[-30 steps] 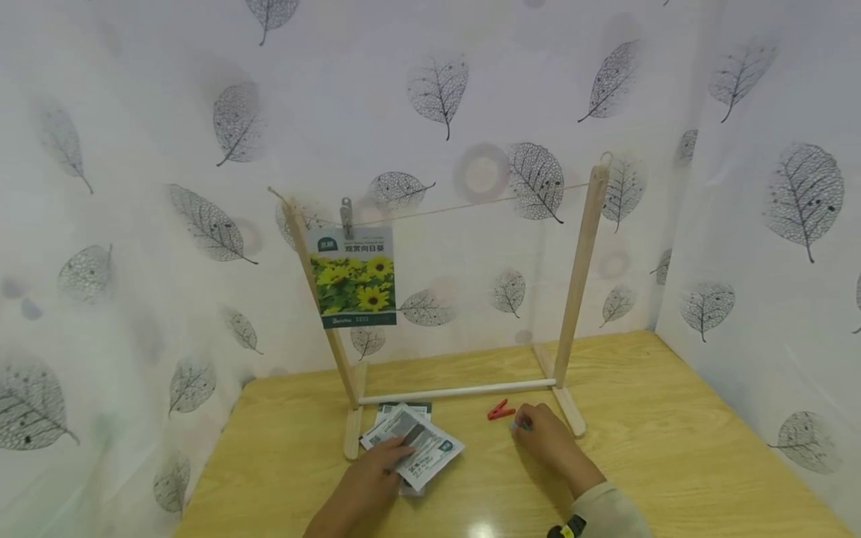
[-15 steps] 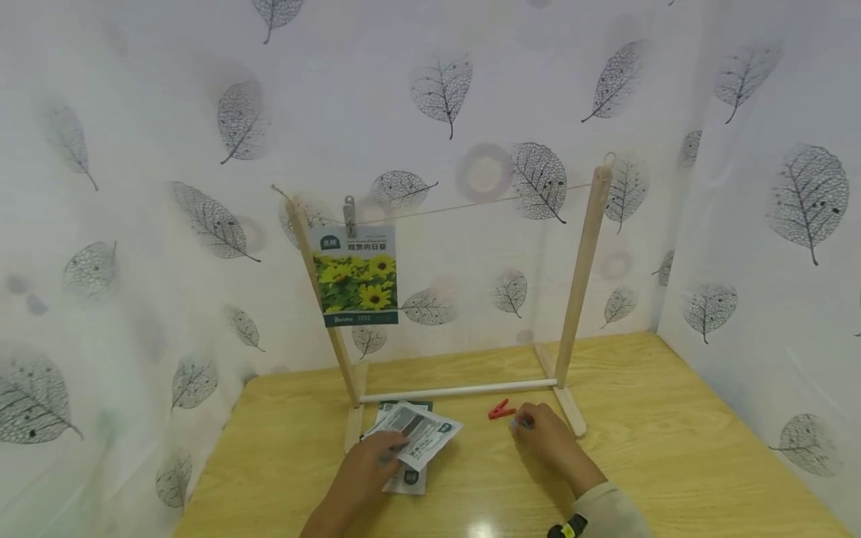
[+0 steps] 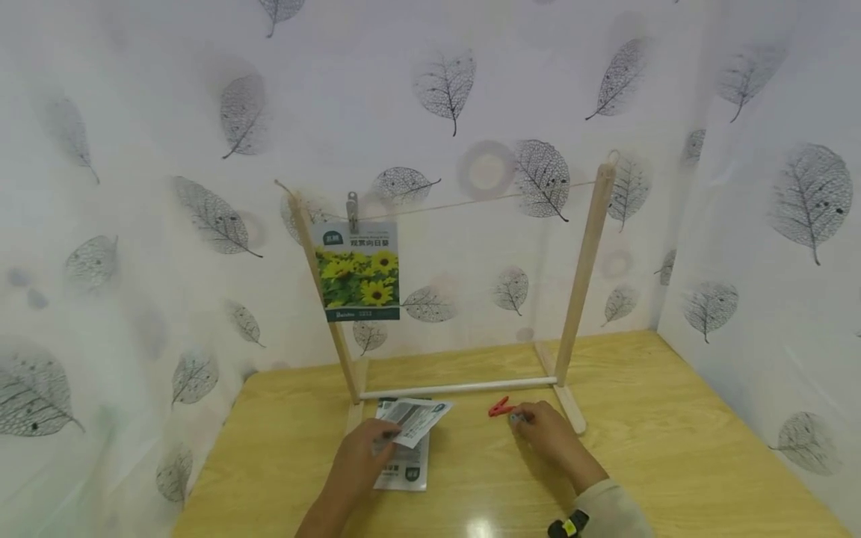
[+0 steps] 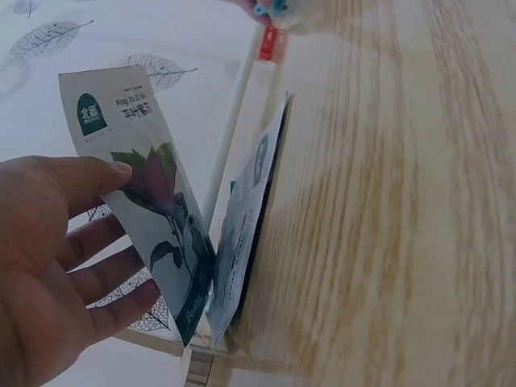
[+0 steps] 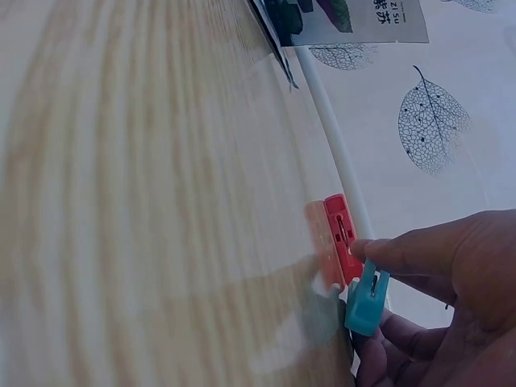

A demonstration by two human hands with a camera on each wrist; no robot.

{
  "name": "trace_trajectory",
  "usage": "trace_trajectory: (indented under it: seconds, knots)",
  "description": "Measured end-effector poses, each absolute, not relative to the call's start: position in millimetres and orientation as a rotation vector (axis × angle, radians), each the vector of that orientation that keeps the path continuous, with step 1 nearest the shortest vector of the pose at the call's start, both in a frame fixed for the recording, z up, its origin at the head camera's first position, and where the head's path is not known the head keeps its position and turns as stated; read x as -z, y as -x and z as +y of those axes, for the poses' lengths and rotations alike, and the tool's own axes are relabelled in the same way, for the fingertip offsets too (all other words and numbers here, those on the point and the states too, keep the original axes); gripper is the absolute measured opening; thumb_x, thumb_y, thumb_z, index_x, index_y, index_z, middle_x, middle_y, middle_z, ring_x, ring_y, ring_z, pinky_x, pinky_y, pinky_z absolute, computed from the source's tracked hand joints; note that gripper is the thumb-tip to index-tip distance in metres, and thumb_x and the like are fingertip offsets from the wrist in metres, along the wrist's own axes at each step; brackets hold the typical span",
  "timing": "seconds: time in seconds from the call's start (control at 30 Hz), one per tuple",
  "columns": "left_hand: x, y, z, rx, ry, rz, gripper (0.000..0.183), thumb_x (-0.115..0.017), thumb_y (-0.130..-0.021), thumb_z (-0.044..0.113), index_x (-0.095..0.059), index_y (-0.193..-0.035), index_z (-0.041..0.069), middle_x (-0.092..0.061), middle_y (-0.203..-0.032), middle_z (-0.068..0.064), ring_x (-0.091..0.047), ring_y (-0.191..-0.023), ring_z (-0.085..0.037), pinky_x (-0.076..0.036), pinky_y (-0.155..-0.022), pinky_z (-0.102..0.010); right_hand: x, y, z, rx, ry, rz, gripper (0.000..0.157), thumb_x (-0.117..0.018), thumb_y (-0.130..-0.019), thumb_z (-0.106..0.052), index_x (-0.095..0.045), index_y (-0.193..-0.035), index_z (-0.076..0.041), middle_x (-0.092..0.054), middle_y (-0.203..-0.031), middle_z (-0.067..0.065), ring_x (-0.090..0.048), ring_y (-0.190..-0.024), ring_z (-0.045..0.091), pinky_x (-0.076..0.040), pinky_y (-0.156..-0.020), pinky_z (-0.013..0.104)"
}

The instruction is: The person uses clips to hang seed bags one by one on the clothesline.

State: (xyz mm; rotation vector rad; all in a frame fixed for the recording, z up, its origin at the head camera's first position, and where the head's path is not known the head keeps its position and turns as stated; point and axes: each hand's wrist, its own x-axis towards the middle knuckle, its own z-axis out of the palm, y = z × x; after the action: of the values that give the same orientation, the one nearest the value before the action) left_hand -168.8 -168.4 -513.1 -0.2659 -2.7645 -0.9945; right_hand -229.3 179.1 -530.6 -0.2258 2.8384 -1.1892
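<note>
My left hand [image 3: 363, 457] pinches a seed packet [image 4: 141, 161] between thumb and fingers. Its front carries a dark plant picture, and it tilts up off the table. Under it lies another seed packet [image 3: 406, 477], back side up, partly covered in the head view. Over at the right, my right hand [image 3: 548, 432] pinches a teal clothespin [image 5: 368, 306] low at the tabletop. Right beside those fingertips lies a red clothespin [image 3: 499, 407]. A sunflower seed packet [image 3: 359, 273] hangs by a metal clip [image 3: 353, 211] from a string [image 3: 464, 202].
The string runs between two wooden posts [image 3: 584, 276] of a rack. A white rod [image 3: 457, 389] joins the posts low down, behind both hands. Leaf-printed sheeting [image 3: 484, 97] encloses the back and sides of the wooden table [image 3: 673, 448].
My left hand has lifted its packet up and away from the one beneath, uncovering more of the lower packet. My right hand has stayed nearly in place with the clothespin.
</note>
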Motion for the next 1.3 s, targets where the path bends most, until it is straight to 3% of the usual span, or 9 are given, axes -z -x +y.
trace_trajectory:
  seconds: [0.1,0.23,0.3,0.47,0.63,1.03,1.3]
  knots:
    - [511.8,169.1,-169.1,1.030,0.226,-2.753,0.021,-0.073,-0.089,0.012,-0.071,-0.107,0.023,-0.070,-0.112,0.005,-0.067,-0.105,-0.017,-0.057,-0.090,-0.039,529.8,228.3,179.6,1.193,0.213,2.842,0.017,-0.067,-0.094,-0.011,-0.077,-0.108,-0.015,-0.072,-0.114,0.007,-0.066,-0.108,0.025,-0.055,-0.091,0.047]
    - [509.1,169.5,-170.6,1.080,0.188,-2.685,0.021,-0.072,-0.088,0.009,-0.072,-0.105,0.022,-0.070,-0.107,0.007,-0.066,-0.099,-0.014,-0.058,-0.086,-0.032,528.4,228.3,178.7,1.217,0.226,2.828,0.020,-0.067,-0.095,-0.009,-0.077,-0.111,-0.015,-0.073,-0.113,0.007,-0.064,-0.093,0.018,-0.054,-0.078,0.036]
    - [507.2,170.0,-171.7,1.084,0.180,-2.646,0.020,-0.072,-0.088,0.008,-0.073,-0.104,0.020,-0.071,-0.105,0.006,-0.067,-0.098,-0.014,-0.058,-0.087,-0.031,527.2,228.7,178.2,1.228,0.244,2.823,0.021,-0.066,-0.095,-0.009,-0.076,-0.113,-0.014,-0.073,-0.113,0.007,-0.062,-0.086,0.016,-0.051,-0.073,0.033]
    - [503.9,170.8,-174.7,1.111,0.115,-2.596,0.018,-0.071,-0.089,0.008,-0.074,-0.104,0.019,-0.073,-0.105,0.006,-0.069,-0.100,-0.014,-0.058,-0.088,-0.034,525.4,227.8,177.9,1.214,0.242,2.838,0.022,-0.064,-0.096,-0.008,-0.075,-0.114,-0.016,-0.072,-0.117,0.009,-0.065,-0.094,0.018,-0.053,-0.075,0.034]
    - [503.4,170.5,-178.0,1.147,0.036,-2.576,0.020,-0.066,-0.093,0.008,-0.073,-0.107,0.020,-0.074,-0.109,0.004,-0.070,-0.102,-0.016,-0.058,-0.090,-0.038,525.1,228.8,176.8,1.259,0.200,2.837,0.021,-0.063,-0.095,-0.005,-0.076,-0.109,-0.015,-0.068,-0.118,0.012,-0.064,-0.091,0.020,-0.051,-0.067,0.032]
    - [503.9,171.1,-183.6,1.153,-0.032,-2.532,0.019,-0.062,-0.096,0.010,-0.072,-0.111,0.018,-0.074,-0.112,0.000,-0.071,-0.105,-0.024,-0.057,-0.095,-0.047,520.5,228.2,176.8,1.298,0.243,2.885,0.015,-0.063,-0.098,-0.010,-0.075,-0.107,-0.013,-0.068,-0.111,0.009,-0.062,-0.090,0.017,-0.051,-0.071,0.032]
    - [504.1,172.6,-187.1,1.113,-0.005,-2.454,0.019,-0.066,-0.094,0.005,-0.072,-0.111,0.011,-0.074,-0.116,-0.007,-0.073,-0.101,-0.024,-0.059,-0.090,-0.043,520.9,234.0,175.6,1.369,0.326,2.905,0.016,-0.063,-0.100,-0.013,-0.073,-0.112,-0.011,-0.069,-0.119,0.011,-0.065,-0.101,0.024,-0.056,-0.080,0.038]
